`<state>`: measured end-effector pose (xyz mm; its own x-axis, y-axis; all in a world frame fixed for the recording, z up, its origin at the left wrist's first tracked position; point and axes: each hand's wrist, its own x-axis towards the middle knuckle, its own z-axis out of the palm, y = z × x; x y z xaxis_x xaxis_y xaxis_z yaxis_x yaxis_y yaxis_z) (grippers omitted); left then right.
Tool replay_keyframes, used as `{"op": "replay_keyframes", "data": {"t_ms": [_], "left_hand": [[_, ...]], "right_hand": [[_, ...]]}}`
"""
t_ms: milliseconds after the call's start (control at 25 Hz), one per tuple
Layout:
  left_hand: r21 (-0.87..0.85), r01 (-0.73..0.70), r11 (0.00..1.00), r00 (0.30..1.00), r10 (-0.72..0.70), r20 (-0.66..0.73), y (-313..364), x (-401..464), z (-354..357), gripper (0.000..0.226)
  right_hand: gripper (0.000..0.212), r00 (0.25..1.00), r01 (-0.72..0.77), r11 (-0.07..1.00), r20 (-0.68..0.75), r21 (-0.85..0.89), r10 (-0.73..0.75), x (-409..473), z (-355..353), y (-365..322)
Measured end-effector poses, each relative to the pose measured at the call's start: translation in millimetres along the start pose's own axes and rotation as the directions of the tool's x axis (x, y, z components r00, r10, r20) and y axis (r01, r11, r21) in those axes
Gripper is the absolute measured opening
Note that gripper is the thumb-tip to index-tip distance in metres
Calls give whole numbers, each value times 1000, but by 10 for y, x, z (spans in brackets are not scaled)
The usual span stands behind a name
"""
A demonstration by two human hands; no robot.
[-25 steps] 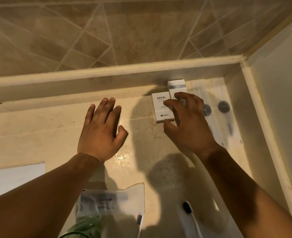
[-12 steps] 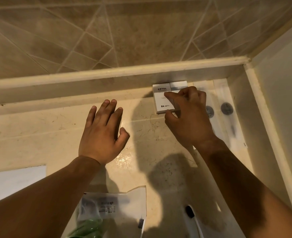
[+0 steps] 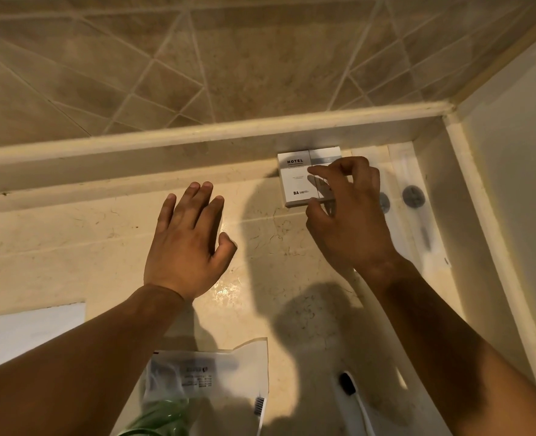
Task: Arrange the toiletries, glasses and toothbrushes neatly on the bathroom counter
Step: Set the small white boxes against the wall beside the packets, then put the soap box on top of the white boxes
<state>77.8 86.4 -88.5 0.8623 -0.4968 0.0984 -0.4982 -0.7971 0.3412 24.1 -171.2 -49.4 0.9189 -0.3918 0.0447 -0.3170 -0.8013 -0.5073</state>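
Observation:
Two small white boxes lie side by side against the back ledge: one printed HOTEL (image 3: 295,180) and a grey-banded one (image 3: 324,155), partly hidden by my fingers. My right hand (image 3: 351,215) pinches the HOTEL box at its right edge, thumb on the front edge and index finger on top. My left hand (image 3: 188,243) rests flat and open on the counter (image 3: 71,240), left of the boxes. A toothbrush with dark bristles (image 3: 350,388) lies near the front. A second toothbrush (image 3: 259,407) sits in a clear plastic bag (image 3: 216,372).
Two clear wrapped packets with dark round discs (image 3: 413,196) lie along the right corner beside the boxes. A raised ledge (image 3: 166,140) runs along the back and a wall (image 3: 512,184) closes the right side. A white sheet (image 3: 24,332) lies front left; something green (image 3: 162,416) shows in the bag.
My right hand slid the HOTEL box back until it lines up beside the grey-banded box against the ledge. My left hand has stayed flat on the counter.

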Motion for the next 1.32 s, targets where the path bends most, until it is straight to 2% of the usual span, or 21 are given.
{"op": "replay_keyframes", "data": {"t_ms": [80,200,480,560,640,800,920,1080,1200,1320], "left_hand": [[-10,4,1000,1000,-4,2,10,-4,-3,62],[-25,12,1000,1000,-12,22,14,-15,-18,62],[-35,18,999,999,-16,50,87,-25,-98,61],[-19,10,1000,997,-9,73,103,-42,-114,60],[16,4,1000,995,-5,100,126,-54,-132,60],[134,1,991,977,-30,211,219,-5,-179,59],[145,-117,983,960,75,268,444,-44,-191,48],[93,-269,959,912,223,345,589,-189,-157,54],[59,-316,947,894,276,353,667,-238,-193,57],[37,-330,943,898,301,321,754,-285,-219,49]], "right_hand": [[40,999,-14,999,-47,38,16,-67,-59,10],[32,999,-32,993,9,112,31,-285,-189,52],[26,972,-171,955,201,243,123,-1145,-464,92],[27,965,-211,930,214,302,150,-1441,-513,67],[28,972,-216,923,164,319,170,-1698,-575,58],[34,969,-248,952,60,181,241,-2155,-768,156],[39,947,-318,943,-13,103,321,-2582,-990,342],[53,876,-481,876,5,35,481,-3189,-1183,499],[75,806,-585,807,58,-76,589,-3590,-1173,559],[82,778,-583,796,172,-161,604,-3826,-1063,586]]}}
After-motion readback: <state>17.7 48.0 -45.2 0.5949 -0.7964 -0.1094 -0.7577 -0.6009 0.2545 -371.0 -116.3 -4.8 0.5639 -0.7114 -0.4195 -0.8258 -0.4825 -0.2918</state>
